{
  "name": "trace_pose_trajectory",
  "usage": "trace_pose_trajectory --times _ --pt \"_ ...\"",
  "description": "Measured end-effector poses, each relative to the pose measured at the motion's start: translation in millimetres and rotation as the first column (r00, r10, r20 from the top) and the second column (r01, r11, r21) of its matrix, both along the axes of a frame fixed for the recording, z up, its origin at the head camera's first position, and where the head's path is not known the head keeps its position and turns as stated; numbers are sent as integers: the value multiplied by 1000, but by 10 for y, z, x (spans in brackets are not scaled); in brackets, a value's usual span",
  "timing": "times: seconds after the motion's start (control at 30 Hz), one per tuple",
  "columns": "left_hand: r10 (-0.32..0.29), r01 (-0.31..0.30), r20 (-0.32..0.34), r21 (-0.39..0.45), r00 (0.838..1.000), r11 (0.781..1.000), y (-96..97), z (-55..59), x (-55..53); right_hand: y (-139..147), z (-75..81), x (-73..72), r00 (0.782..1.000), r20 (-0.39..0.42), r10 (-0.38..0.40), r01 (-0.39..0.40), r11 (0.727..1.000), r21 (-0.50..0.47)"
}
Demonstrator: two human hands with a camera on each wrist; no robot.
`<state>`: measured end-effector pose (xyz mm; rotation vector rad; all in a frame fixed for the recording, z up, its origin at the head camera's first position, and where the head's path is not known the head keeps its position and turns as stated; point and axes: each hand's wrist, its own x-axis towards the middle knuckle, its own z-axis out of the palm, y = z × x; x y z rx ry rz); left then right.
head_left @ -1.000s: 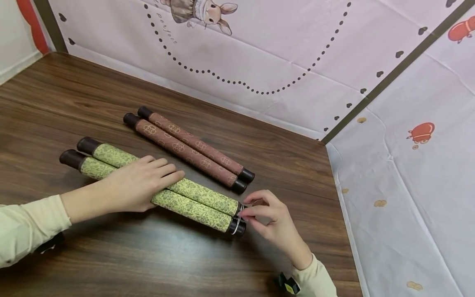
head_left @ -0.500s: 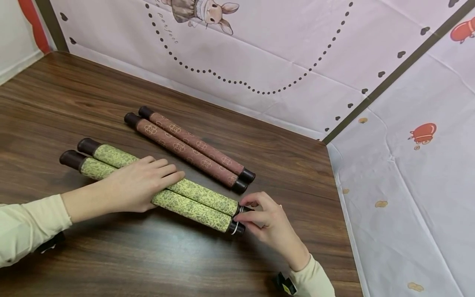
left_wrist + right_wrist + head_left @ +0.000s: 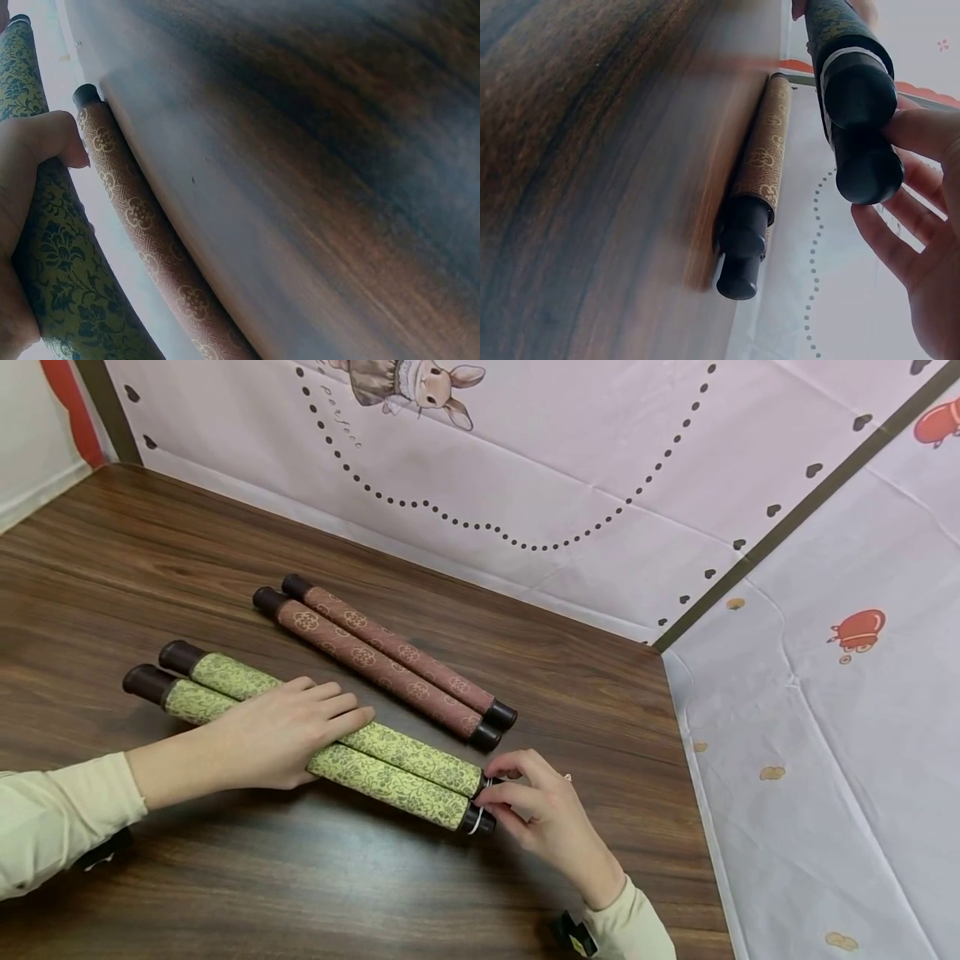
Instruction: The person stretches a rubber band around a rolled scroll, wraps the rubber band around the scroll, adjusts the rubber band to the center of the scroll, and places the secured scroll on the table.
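Note:
A double-rolled scroll [image 3: 392, 788], covered in yellow-green floral cloth with dark end knobs, lies slantwise before me. My left hand [image 3: 288, 731] grips both rolls across the middle, fingers over the far roll. In the left wrist view the thumb wraps the green cloth [image 3: 71, 247]. A thin white band [image 3: 477, 821] loops round the knobs at the right end. There my right hand [image 3: 551, 818] pinches the band with its fingertips. In the right wrist view the thumb and fingers [image 3: 881, 236] sit beside the two black knobs [image 3: 868, 172].
Behind lies a second double-rolled scroll [image 3: 375, 662], reddish-brown with gold flowers and black knobs. The dark wood table [image 3: 360, 893] meets a pale printed curtain [image 3: 570, 460] at the back and another [image 3: 795, 735] on the right.
My right fingertips have shifted slightly leftward along the band, closer against the knobs. The left hand and both scrolls hold their places.

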<state>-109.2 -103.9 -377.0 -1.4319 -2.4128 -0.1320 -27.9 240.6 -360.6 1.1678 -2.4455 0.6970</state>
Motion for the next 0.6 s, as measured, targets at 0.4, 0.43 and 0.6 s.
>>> trace_pose_trajectory --times 0.4,0.43,0.6 --pt "2 -2 -3 -8 1000 1000 -13 -8 14 -25 0 -3 996 -92 8 -5 999 36" --pt "2 -2 -4 -9 1000 1000 -13 -8 15 -24 -2 -2 996 -92 7 -3 999 38" --pt "7 -7 -2 -14 1000 1000 -19 -17 22 -24 -15 -3 996 -90 6 -2 999 43"
